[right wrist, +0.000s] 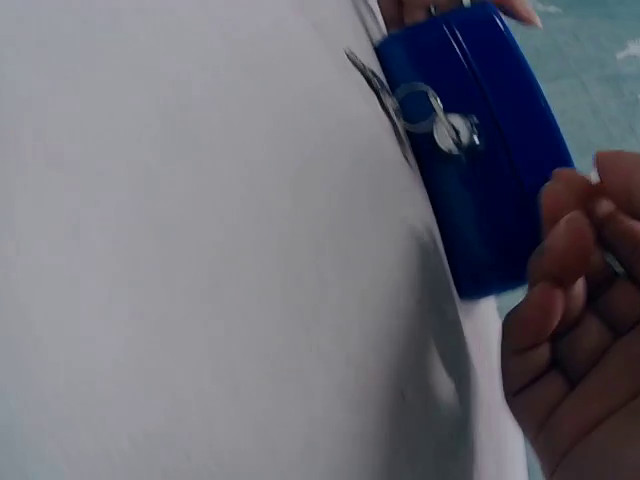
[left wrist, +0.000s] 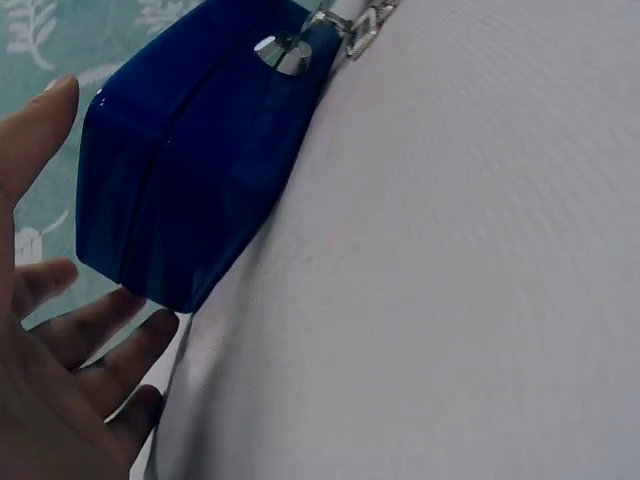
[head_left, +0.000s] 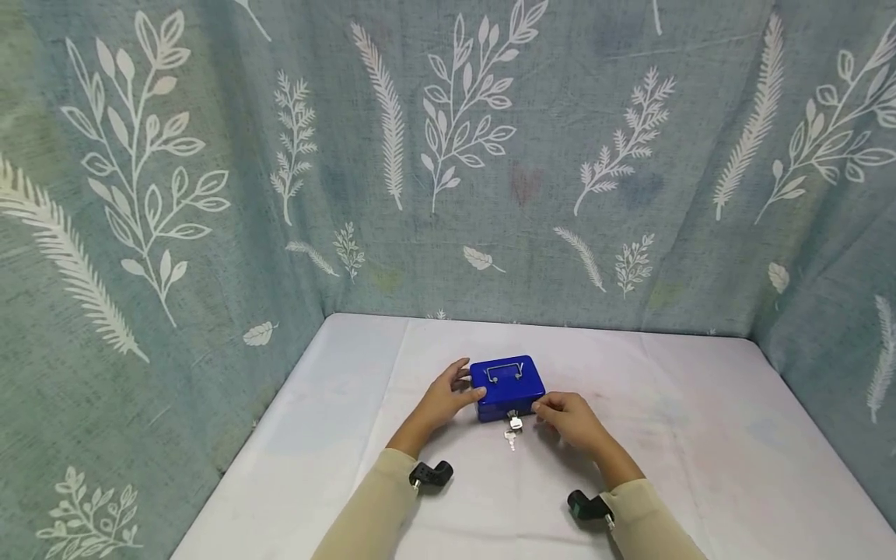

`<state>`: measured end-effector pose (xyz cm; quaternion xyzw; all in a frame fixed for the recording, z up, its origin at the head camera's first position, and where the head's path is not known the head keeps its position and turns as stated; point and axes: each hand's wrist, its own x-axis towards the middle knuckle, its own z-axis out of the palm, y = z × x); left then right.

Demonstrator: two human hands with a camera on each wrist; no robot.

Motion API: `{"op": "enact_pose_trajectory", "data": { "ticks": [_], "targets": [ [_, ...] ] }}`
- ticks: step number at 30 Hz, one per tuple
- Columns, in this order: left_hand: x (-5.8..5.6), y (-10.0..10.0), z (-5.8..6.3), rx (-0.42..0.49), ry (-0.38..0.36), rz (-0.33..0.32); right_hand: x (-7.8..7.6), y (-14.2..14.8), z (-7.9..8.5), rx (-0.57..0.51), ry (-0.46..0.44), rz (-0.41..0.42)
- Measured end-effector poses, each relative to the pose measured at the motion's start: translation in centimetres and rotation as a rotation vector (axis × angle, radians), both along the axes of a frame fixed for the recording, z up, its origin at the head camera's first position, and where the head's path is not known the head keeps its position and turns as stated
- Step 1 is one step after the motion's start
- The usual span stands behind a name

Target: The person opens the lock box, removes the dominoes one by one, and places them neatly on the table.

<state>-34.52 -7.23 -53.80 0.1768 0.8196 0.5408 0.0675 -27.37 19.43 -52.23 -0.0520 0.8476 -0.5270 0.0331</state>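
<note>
A small blue metal cash box [head_left: 505, 395], lid down, sits on the white-covered table with a thin wire handle [head_left: 505, 369] lying on top. One key [head_left: 516, 424] sticks out of the round front lock [left wrist: 284, 54]; a second key [head_left: 510, 441] dangles from the same ring [right wrist: 416, 107]. My left hand [head_left: 444, 400] is spread at the box's left side, its thumb by the front left top edge. Near the front right corner is my right hand [head_left: 572, 417], fingers loosely bent, with nothing visible between them.
The white tablecloth [head_left: 700, 435] spreads around the box. A blue-green leaf-patterned curtain [head_left: 532, 171] encloses the back and both sides. Black camera mounts sit on the left sleeve [head_left: 381, 498] and the right sleeve [head_left: 647, 517].
</note>
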Motion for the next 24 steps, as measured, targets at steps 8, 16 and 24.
{"op": "enact_pose_trajectory", "data": {
  "ticks": [8, 16, 24],
  "targets": [
    [0.9, -0.6, 0.8, 0.018, -0.036, -0.023, -1.3, 1.3, 0.3, -0.098, 0.068, -0.133],
    [1.3, -0.6, 0.4, -0.043, -0.017, -0.048, -3.1, 1.4, 0.1, -0.201, 0.070, -0.187],
    [2.0, -0.8, 0.0, -0.055, -0.036, -0.039, -3.8, 0.2, -1.0, -0.335, 0.000, -0.147]
  ]
}}
